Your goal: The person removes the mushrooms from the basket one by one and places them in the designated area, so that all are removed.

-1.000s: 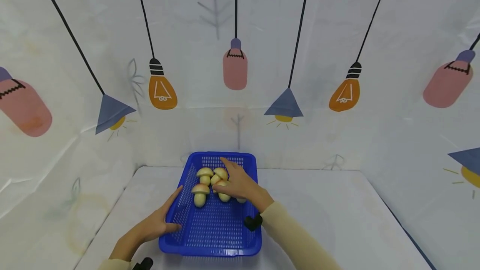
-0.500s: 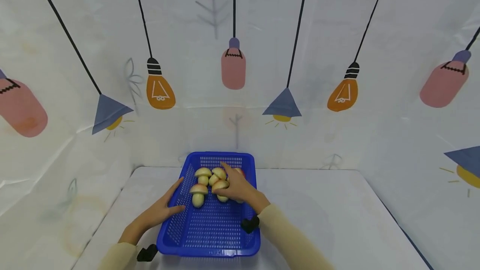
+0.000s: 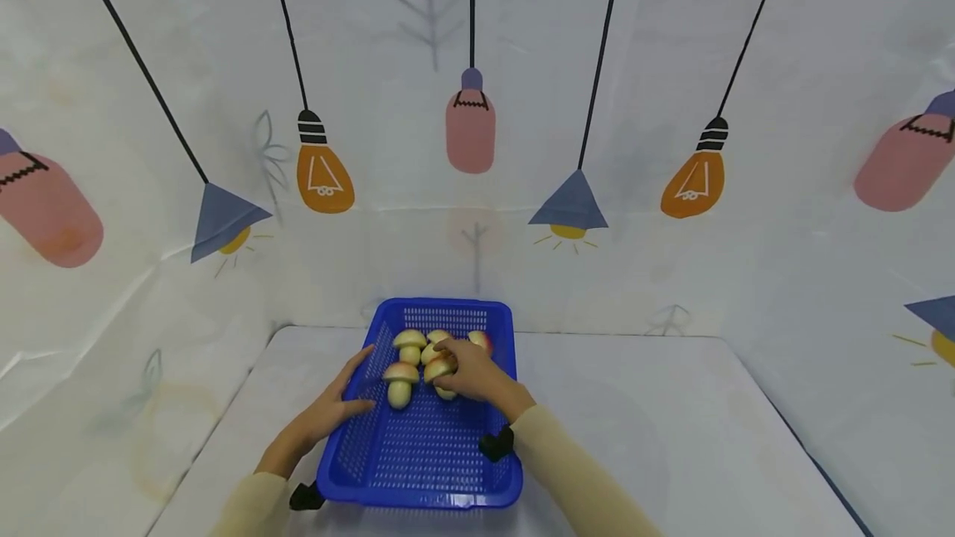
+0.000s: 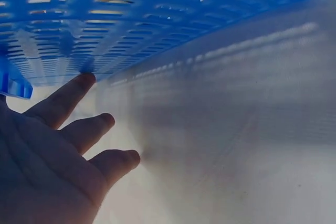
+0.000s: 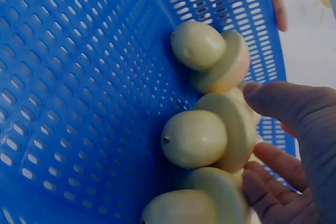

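A person in cream sleeves works with both hands at a blue plastic basket (image 3: 418, 471), which sits on a white counter (image 3: 642, 437) near its far edge. Pale mushrooms with rounded stems and reddish-tinged caps lie grouped in the far half of the basket; the exact number is hidden by the hand.

The right hand (image 3: 481, 373) reaches over the right wall, its thumb and fingers bent about the cap of the middle front mushroom (image 3: 437, 368) — whether it truly grips that cap, I cannot tell. Just to the left of that one lies the front-left mushroom (image 3: 399, 393), its stem pointing toward the person. Beyond it is the back-left mushroom (image 3: 409, 340), and another mushroom (image 3: 481, 341) shows past the right hand, close to the right wall. In the right wrist view, three stems sit in a row, their caps turned away.

The left hand (image 3: 328, 411) is relaxed and holds nothing: its fingers extend along the outside of the basket's left wall, while the thumb crosses the rim.

A black wrist device (image 3: 496, 443) shows at the right cuff. Behind, a creased white backdrop (image 3: 597, 288) carries printed pendant lamps (image 3: 471, 131) — pink, orange and blue.
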The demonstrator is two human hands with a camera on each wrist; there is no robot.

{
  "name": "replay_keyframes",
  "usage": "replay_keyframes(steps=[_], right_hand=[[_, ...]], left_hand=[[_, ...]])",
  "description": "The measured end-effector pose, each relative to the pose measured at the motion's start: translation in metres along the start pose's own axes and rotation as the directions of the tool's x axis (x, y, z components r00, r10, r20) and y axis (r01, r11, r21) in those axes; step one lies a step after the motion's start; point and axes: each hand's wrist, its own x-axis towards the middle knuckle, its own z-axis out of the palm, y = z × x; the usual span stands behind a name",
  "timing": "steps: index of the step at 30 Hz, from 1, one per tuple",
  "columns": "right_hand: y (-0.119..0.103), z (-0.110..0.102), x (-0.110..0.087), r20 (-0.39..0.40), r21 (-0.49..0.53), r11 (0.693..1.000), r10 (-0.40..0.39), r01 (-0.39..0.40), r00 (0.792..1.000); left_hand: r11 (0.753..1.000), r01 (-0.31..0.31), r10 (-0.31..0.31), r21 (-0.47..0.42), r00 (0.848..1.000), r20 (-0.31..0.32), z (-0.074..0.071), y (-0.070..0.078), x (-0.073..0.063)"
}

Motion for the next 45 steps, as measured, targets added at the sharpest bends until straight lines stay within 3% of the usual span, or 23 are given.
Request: replay_keyframes(steps=[22, 29, 37, 45], right_hand=[[-0.012, 0.009, 0.007, 0.103, -0.097, 0.988, -0.11, 0.12, 0.989], [-0.016, 0.014, 0.01, 0.139, -0.18, 0.975, -0.104, 0.129, 0.985], [-0.015, 0.016, 0.006, 0.129, -0.149, 0.985, -0.068, 0.087, 0.989], [-0.01, 0.015, 0.004, 0.072, -0.07, 0.992, -0.096, 0.101, 0.993]], left_hand=[[1.0, -0.001, -0.001, 0.012, 0.994, 0.112, -0.01, 0.008, -0.015], [1.0, 0.031, -0.031, 0.006, 0.997, 0.076, -0.006, 0.005, -0.019], [0.999, 0.04, -0.041, 0.017, 0.999, 0.034, -0.003, 0.005, -0.018], [1.0, 0.021, -0.021, 0.01, 1.0, 0.01, 0.001, 0.005, -0.01]])
